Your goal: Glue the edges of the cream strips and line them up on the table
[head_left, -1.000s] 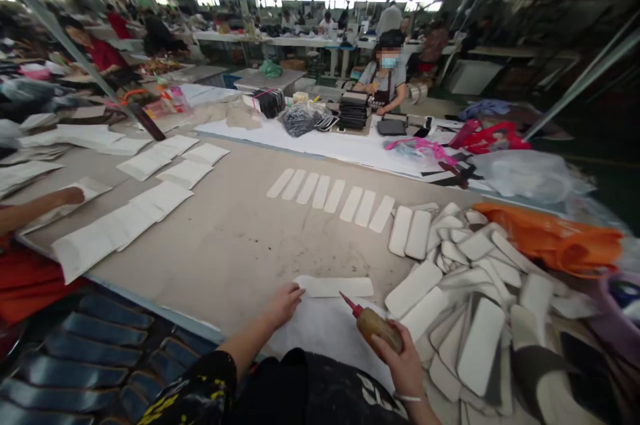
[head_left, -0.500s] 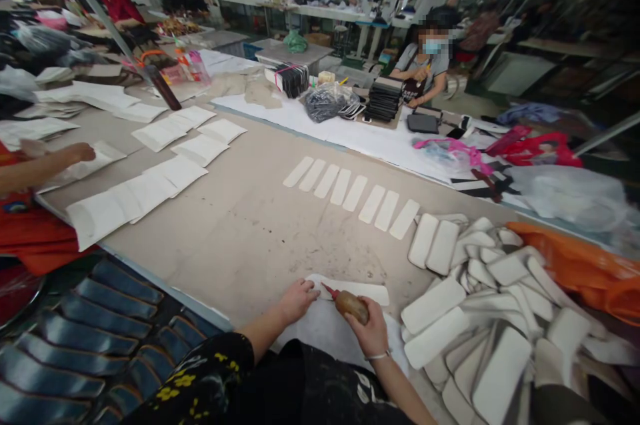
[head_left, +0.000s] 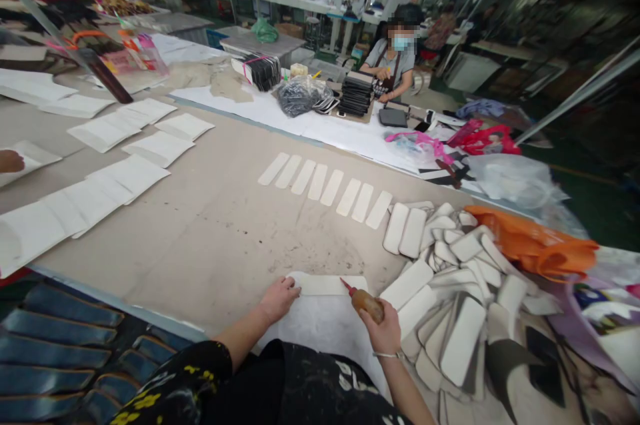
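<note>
On the table in front of me lies a long white strip (head_left: 323, 285) with rounded ends, on top of a white sheet (head_left: 320, 325). My left hand (head_left: 279, 298) holds down the strip's left end, its fingers bent together at the edge. In my right hand (head_left: 383, 329) is a glue bottle (head_left: 366, 305) with amber contents and a red nozzle, gripped from below and tilted. The nozzle tip is over the right part of the strip; whether it touches, I cannot tell.
A row of white strips (head_left: 317, 182) lies farther back. To the right is a heap of padded pieces (head_left: 463, 338) beside an orange bag (head_left: 535, 238). White folded sheets (head_left: 45, 215) spread left, near another person's hand (head_left: 11, 161). A masked co-worker (head_left: 395, 58) sits across the table.
The bottle's nozzle has moved from the strip's left end to its right part, with my right hand going right. My left hand stays at the left end. The view has turned right.
</note>
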Action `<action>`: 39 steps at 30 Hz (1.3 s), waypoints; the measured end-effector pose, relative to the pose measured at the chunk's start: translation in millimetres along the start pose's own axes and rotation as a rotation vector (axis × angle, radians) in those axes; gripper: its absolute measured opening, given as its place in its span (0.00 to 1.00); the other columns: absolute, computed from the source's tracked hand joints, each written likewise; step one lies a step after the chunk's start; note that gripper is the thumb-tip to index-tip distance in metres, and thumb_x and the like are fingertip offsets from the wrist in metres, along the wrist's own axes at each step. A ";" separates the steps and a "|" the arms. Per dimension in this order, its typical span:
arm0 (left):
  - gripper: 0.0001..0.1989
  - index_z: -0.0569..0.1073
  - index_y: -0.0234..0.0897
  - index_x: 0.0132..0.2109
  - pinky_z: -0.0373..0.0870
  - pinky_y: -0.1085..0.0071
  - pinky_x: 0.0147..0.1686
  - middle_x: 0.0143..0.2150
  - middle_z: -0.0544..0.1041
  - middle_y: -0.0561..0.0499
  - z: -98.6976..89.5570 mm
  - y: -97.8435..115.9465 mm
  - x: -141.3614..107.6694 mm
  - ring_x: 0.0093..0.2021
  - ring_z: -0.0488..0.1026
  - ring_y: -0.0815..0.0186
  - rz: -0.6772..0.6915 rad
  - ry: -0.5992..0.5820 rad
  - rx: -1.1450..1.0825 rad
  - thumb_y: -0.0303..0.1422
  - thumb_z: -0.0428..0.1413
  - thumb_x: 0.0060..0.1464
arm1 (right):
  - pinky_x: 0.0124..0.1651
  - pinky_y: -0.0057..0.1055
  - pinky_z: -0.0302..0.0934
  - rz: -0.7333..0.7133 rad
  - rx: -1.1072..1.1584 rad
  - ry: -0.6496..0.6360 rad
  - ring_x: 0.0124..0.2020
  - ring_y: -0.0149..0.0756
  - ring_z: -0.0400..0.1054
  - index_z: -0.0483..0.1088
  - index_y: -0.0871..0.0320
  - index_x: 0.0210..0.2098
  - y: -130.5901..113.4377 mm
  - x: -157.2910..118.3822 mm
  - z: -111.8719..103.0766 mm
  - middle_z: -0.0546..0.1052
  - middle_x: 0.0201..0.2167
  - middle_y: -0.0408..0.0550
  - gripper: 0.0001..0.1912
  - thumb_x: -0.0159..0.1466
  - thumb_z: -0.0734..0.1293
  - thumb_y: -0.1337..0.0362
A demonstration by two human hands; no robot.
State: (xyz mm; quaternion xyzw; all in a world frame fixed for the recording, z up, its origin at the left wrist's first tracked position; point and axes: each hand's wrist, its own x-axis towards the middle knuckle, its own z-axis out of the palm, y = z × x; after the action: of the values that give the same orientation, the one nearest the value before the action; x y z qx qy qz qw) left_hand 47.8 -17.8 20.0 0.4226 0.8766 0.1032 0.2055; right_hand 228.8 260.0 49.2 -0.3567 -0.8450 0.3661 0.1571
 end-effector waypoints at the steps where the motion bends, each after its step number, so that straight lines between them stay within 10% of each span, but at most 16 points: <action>1: 0.14 0.76 0.43 0.50 0.65 0.66 0.47 0.47 0.70 0.46 -1.3 0.9 0.5 0.46 0.64 0.59 -0.002 -0.006 0.004 0.30 0.48 0.64 | 0.48 0.52 0.65 0.025 -0.024 0.016 0.42 0.53 0.68 0.70 0.65 0.45 4.2 0.7 -6.5 0.74 0.40 0.59 0.31 0.50 0.70 0.47; 11: 0.13 0.77 0.40 0.45 0.66 0.64 0.47 0.43 0.72 0.44 -5.3 7.0 4.8 0.46 0.66 0.58 -0.018 -0.038 0.027 0.31 0.47 0.65 | 0.49 0.54 0.64 0.103 -0.098 0.154 0.44 0.57 0.69 0.71 0.63 0.46 12.5 -4.9 -28.4 0.75 0.41 0.62 0.34 0.51 0.68 0.43; 26: 0.12 0.77 0.39 0.43 0.66 0.65 0.46 0.43 0.72 0.45 -11.6 11.4 6.5 0.45 0.67 0.59 -0.037 -0.067 -0.002 0.33 0.49 0.65 | 0.48 0.48 0.68 -0.245 0.147 -0.214 0.43 0.47 0.70 0.70 0.58 0.43 -44.2 -8.6 49.4 0.76 0.40 0.53 0.23 0.51 0.73 0.55; 39: 0.12 0.76 0.36 0.39 0.67 0.65 0.47 0.41 0.73 0.45 -7.3 11.8 10.6 0.46 0.68 0.59 0.001 -0.065 0.044 0.31 0.48 0.64 | 0.48 0.47 0.67 -0.143 0.103 -0.203 0.43 0.48 0.70 0.71 0.58 0.42 -27.5 -25.4 24.6 0.76 0.39 0.53 0.21 0.51 0.72 0.56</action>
State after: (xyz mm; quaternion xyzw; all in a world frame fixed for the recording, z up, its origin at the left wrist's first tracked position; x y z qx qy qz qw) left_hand 46.9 -2.2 27.8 0.4307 0.8713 0.0703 0.2243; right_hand 220.0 216.2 52.4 -0.2482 -0.8598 0.4312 0.1145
